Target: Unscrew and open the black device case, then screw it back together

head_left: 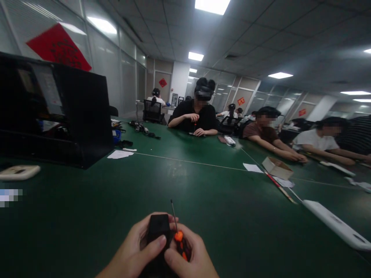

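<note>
A broad green table bears a large black case far left and a white remote at right, co-workers seated beyond. At the near edge, the left hand wraps a small black box; the right hand, touching it, grips an orange-handled screwdriver, shaft pointing up and away

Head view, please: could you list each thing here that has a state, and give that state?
Black block: held upright in both hands.
Screwdriver: in the right hand, shaft pointing up.
Left hand: grip shut on the block.
Right hand: grip shut on the screwdriver.
Cardboard box: open, on the green table.
</note>
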The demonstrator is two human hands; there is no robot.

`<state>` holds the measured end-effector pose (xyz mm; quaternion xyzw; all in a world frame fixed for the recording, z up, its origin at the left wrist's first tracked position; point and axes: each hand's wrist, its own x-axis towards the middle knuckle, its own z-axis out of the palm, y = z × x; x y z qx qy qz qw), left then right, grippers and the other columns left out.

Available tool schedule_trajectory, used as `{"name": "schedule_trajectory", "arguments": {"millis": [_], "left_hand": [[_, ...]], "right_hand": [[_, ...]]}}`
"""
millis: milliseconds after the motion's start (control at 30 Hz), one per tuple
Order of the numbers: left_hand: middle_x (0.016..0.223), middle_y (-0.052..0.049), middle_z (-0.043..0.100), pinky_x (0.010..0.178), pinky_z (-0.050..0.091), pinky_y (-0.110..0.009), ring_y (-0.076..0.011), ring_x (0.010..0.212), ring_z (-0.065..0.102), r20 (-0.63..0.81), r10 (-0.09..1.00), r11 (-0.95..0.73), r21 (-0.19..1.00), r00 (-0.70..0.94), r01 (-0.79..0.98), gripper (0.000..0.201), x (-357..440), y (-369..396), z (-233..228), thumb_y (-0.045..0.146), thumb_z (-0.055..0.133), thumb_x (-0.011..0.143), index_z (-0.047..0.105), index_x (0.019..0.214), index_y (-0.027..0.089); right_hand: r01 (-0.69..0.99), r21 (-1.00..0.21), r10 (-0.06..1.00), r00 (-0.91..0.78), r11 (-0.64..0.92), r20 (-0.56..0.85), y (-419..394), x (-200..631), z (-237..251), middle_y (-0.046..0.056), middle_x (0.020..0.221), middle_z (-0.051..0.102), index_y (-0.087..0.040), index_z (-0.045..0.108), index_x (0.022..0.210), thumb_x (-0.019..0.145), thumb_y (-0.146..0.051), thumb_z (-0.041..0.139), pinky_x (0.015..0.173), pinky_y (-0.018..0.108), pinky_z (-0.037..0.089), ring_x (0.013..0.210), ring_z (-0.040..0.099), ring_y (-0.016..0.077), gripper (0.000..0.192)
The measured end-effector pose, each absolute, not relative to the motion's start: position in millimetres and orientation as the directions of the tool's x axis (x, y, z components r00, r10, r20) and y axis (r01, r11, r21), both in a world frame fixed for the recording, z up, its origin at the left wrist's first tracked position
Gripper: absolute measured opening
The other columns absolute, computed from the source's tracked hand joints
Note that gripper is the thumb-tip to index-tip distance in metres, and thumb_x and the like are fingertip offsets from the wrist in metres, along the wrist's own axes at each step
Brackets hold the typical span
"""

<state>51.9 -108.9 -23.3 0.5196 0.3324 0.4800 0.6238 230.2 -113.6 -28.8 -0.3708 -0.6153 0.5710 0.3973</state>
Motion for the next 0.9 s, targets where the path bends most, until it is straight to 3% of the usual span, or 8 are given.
{"name": "schedule_trajectory", "arguments": {"millis": [100, 200, 333, 400, 533, 700, 800, 900], "left_hand": [[0.116, -0.015, 0.073, 0.097, 0.054, -0.041, -0.0316, 0.109, 0.069, -0.005, 0.971, 0.076, 0.956, 0.241, -0.283, 0.055, 51, -109, -20, 0.054, 0.077, 0.079, 0.067, 0.119, 0.017], [0.088, -0.01, 0.074, 0.075, 0.056, -0.035, -0.0246, 0.079, 0.07, -0.109, 0.974, 0.172, 0.926, 0.197, -0.335, 0.054, 51, -112, -11, 0.057, 0.072, 0.082, 0.067, 0.115, 0.016], [0.076, -0.005, 0.068, 0.067, 0.05, -0.026, -0.0178, 0.071, 0.063, -0.092, 0.977, 0.154, 0.93, 0.192, -0.335, 0.052, 52, -116, -1, 0.056, 0.076, 0.08, 0.066, 0.108, 0.014], [0.075, -0.005, 0.066, 0.066, 0.048, -0.025, -0.0163, 0.071, 0.06, -0.059, 0.974, 0.128, 0.939, 0.218, -0.318, 0.047, 52, -116, -1, 0.055, 0.074, 0.082, 0.066, 0.102, 0.014], [0.086, -0.004, 0.065, 0.066, 0.047, -0.025, -0.0144, 0.069, 0.059, -0.06, 0.983, 0.117, 0.936, 0.176, -0.333, 0.047, 52, -115, -4, 0.054, 0.07, 0.085, 0.063, 0.111, 0.015], [0.086, -0.003, 0.062, 0.065, 0.046, -0.025, -0.0134, 0.068, 0.058, -0.053, 0.981, 0.117, 0.93, 0.187, -0.349, 0.039, 53, -114, -9, 0.051, 0.068, 0.089, 0.06, 0.105, 0.016], [0.09, -0.004, 0.062, 0.063, 0.046, -0.024, -0.0135, 0.07, 0.059, -0.072, 0.981, 0.133, 0.925, 0.178, -0.355, 0.038, 53, -112, -11, 0.05, 0.067, 0.09, 0.058, 0.107, 0.017], [0.091, -0.004, 0.062, 0.064, 0.046, -0.025, -0.014, 0.07, 0.06, -0.086, 0.982, 0.144, 0.914, 0.166, -0.38, 0.043, 55, -111, -10, 0.05, 0.069, 0.088, 0.057, 0.115, 0.018]], "right_hand": [[0.033, -0.997, 0.937, -0.345, 0.072, 0.057, -115, 233, -25, 0.005, 0.083, 0.064, -0.018, 0.065, 0.133, 0.09, -0.067, 0.057, 0.074, 0.032, 0.052, 0.077, 0.06, 0.018, 0.065], [0.056, -0.994, 0.957, -0.279, 0.093, 0.073, -117, 233, -21, 0.008, 0.097, 0.069, -0.02, 0.058, 0.142, 0.091, -0.065, 0.057, 0.08, 0.034, 0.053, 0.088, 0.064, 0.0199, 0.068], [-0.113, -0.994, 0.951, -0.308, -0.007, 0.028, -121, 228, -25, 0.001, 0.089, 0.068, -0.026, 0.044, 0.148, 0.091, -0.059, 0.063, 0.049, 0.021, 0.044, 0.05, 0.052, 0.0072, 0.069], [-0.192, -0.981, 0.955, -0.294, -0.026, 0.032, -122, 225, -26, 0.0, 0.088, 0.07, -0.027, 0.052, 0.132, 0.09, -0.054, 0.066, 0.042, 0.018, 0.037, 0.042, 0.046, 0.0042, 0.052], [-0.063, -0.992, 0.982, -0.15, 0.108, 0.116, -118, 228, -18, 0.005, 0.085, 0.075, -0.021, 0.066, 0.092, 0.083, -0.048, 0.076, 0.072, 0.027, 0.058, 0.077, 0.072, 0.0178, 0.03], [0.146, -0.968, 0.977, 0.044, 0.202, 0.21, -110, 241, -10, 0.012, 0.105, 0.077, -0.019, 0.08, 0.093, 0.078, -0.048, 0.079, 0.091, 0.037, 0.058, 0.1, 0.073, 0.0269, 0.032], [0.115, -0.978, 0.965, 0.177, 0.177, 0.195, -110, 248, -7, 0.01, 0.104, 0.078, -0.021, 0.075, 0.1, 0.077, -0.041, 0.082, 0.089, 0.038, 0.061, 0.098, 0.075, 0.0259, 0.031], [0.133, -0.952, 0.914, 0.271, 0.275, 0.302, -112, 254, 4, 0.007, 0.103, 0.079, -0.023, 0.066, 0.105, 0.078, -0.032, 0.082, 0.088, 0.037, 0.062, 0.097, 0.077, 0.0236, 0.033]]}}
